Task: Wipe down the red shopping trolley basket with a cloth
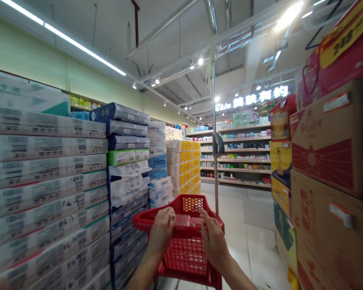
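A red plastic shopping cart [184,253] with lattice walls stands right before me. My left hand [163,225] has its fingers curled over the near left part of the rim. On the right side, my right hand [213,239] rests against the cart's near edge, with fingers stretched out and not wrapped round it. A thin metal pole [215,181] rises at the cart's right side and carries a grey clip-like piece [218,145]. How the pole's lower end is fixed is hidden behind the cart and my hand.
Tall stacks of wrapped tissue packs [48,189] and blue packs [128,181] line the left, with yellow-and-white packs [187,165] farther on. Cardboard boxes [326,145] are piled close on the right. A tiled floor [257,225] leads to stocked shelves [245,155] ahead.
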Action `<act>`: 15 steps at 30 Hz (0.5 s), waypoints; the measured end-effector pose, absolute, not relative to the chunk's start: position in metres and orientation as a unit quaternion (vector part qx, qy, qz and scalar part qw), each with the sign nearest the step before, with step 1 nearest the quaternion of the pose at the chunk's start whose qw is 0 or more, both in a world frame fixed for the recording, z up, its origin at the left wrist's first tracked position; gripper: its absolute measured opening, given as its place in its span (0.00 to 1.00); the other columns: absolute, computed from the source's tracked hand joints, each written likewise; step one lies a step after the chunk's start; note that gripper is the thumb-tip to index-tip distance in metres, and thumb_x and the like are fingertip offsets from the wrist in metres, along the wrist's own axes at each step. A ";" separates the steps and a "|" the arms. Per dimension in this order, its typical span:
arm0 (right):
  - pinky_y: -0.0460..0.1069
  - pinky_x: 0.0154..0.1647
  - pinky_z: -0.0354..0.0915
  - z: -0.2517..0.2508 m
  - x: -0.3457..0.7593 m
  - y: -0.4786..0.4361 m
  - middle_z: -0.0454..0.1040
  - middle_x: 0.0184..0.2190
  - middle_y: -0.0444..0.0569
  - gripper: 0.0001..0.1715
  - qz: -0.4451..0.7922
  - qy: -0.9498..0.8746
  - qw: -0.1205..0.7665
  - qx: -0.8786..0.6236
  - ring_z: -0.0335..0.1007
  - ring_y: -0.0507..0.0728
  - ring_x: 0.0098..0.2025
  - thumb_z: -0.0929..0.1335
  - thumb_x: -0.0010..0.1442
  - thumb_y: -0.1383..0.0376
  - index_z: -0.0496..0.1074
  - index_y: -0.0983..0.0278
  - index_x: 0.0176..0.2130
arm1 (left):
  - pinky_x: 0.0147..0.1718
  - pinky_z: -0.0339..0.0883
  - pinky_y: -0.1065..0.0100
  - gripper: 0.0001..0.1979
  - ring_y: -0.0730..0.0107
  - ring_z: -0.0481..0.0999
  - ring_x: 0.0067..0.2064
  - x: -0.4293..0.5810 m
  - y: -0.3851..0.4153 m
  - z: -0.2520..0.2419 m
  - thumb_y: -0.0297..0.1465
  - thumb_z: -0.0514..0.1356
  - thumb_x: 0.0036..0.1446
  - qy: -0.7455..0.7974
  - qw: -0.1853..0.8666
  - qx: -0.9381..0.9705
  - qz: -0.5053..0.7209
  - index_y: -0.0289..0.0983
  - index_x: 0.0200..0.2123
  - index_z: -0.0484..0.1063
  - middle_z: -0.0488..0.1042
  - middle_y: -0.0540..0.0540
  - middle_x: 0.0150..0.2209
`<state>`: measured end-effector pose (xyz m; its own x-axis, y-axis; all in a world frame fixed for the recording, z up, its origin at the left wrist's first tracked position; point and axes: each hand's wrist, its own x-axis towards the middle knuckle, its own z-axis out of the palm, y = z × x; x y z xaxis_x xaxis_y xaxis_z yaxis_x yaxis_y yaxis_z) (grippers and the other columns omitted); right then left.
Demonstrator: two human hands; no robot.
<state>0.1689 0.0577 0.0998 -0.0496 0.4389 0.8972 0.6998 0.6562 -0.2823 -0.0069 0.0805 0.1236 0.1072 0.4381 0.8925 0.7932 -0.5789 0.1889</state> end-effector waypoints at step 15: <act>0.54 0.46 0.66 0.105 0.182 0.080 0.70 0.46 0.51 0.24 -0.129 -0.694 0.571 -0.420 0.68 0.56 0.46 0.56 0.58 0.69 0.59 0.64 0.54 | 0.50 0.64 0.55 0.14 0.65 0.69 0.49 0.016 0.099 0.120 0.31 0.47 0.57 -0.415 0.229 -0.765 -0.437 0.39 0.44 0.69 0.72 0.45 0.46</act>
<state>0.1825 0.0797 0.1051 0.0041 0.4353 0.9003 0.7294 0.6146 -0.3005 0.0156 0.0987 0.1202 0.2743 0.4343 0.8580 0.8344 -0.5511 0.0122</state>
